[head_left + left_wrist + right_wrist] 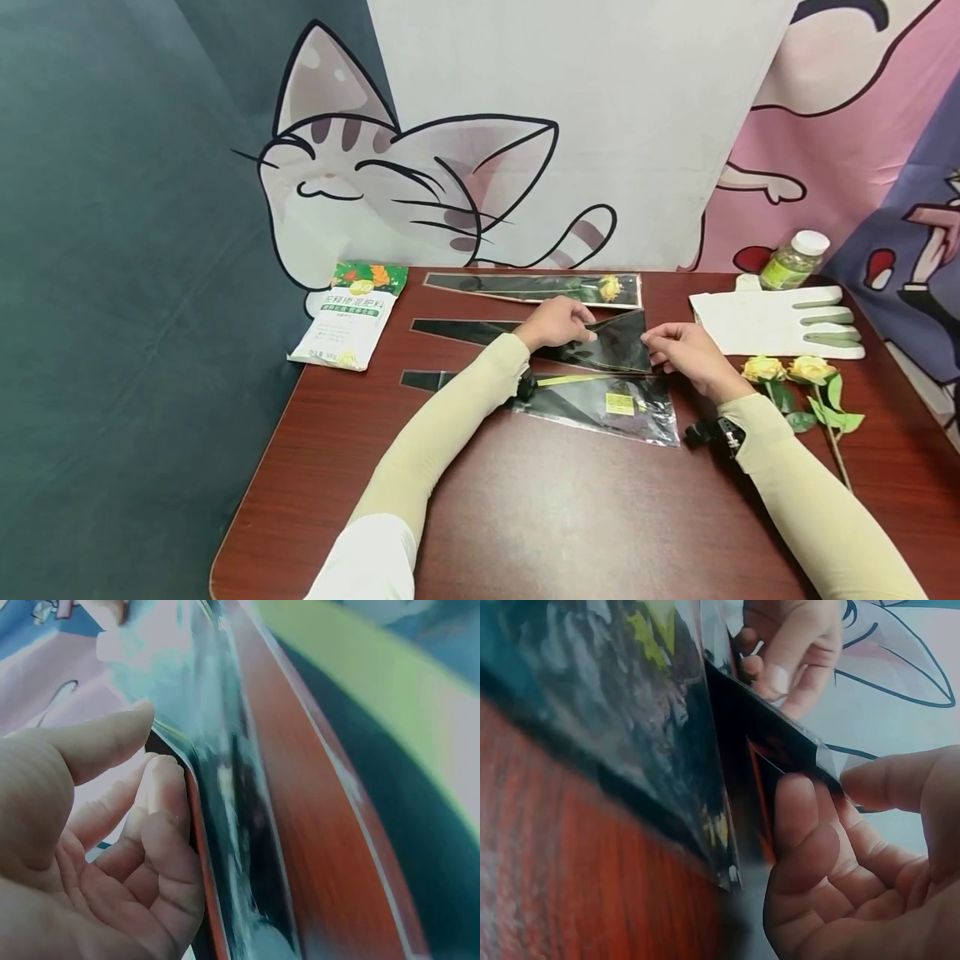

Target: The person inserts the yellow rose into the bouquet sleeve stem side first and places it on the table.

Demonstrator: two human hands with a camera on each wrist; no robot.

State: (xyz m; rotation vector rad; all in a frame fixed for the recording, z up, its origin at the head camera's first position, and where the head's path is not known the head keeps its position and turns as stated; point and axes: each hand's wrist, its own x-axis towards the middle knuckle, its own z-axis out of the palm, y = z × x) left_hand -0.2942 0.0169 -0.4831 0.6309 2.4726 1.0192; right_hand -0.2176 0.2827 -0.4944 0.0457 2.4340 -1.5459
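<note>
On the table lies a black tapered flower sleeve [618,343], its wide end to the right and lifted. My left hand [558,322] is over its upper edge; in the left wrist view the thumb and fingertips [166,769] pinch that edge. At the wide end, my right hand [688,357] pinches the border between thumb and fingers, with the dark sleeve edge [780,727] running between them in the right wrist view. Nearer to me is a clear-fronted sleeve [577,408] with a yellow label. Behind lies another sleeve [525,288] with a yellow rose [610,288] inside.
A fertilizer bag [348,317] lies at the table's left edge. At the right are white gloves [757,325], a lidded jar [793,262] and two yellow roses [810,369] with stems. A cat-print cloth [637,100] hangs behind the table [525,517].
</note>
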